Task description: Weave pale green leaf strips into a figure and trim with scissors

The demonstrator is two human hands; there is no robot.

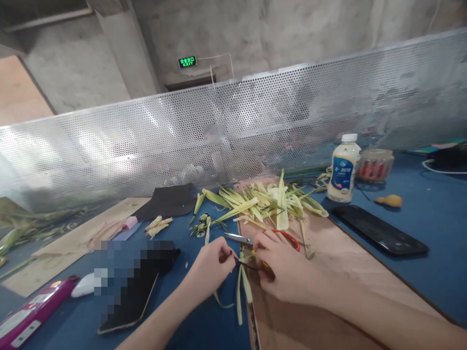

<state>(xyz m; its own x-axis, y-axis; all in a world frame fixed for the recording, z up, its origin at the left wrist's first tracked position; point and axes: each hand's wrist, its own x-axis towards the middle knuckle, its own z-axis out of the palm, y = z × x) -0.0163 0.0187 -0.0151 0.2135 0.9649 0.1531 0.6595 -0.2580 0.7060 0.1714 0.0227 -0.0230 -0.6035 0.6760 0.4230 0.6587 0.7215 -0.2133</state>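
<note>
My left hand (213, 265) is closed in a pinch on one end of a thin dark cord (248, 265). That cord runs across to my right hand (280, 267), which is wrapped round a pair of scissors (239, 237) with red handles and some yellow showing. The blades point left, above my left fingertips. Below and between the hands hang pale green corn husk strips (240, 296). Just beyond my left hand lies a small bundle of knotted green husk (202, 226). A heap of loose corn husks (255, 201) spreads on the brown board (350, 253) past my right hand.
On the right are a bottle (343, 170), a jar (375, 165), a yellow-handled awl (390, 200) and a phone (379, 229). A black case (134, 296) and purple device (36, 311) lie left. A perforated metal screen (164, 131) stands behind.
</note>
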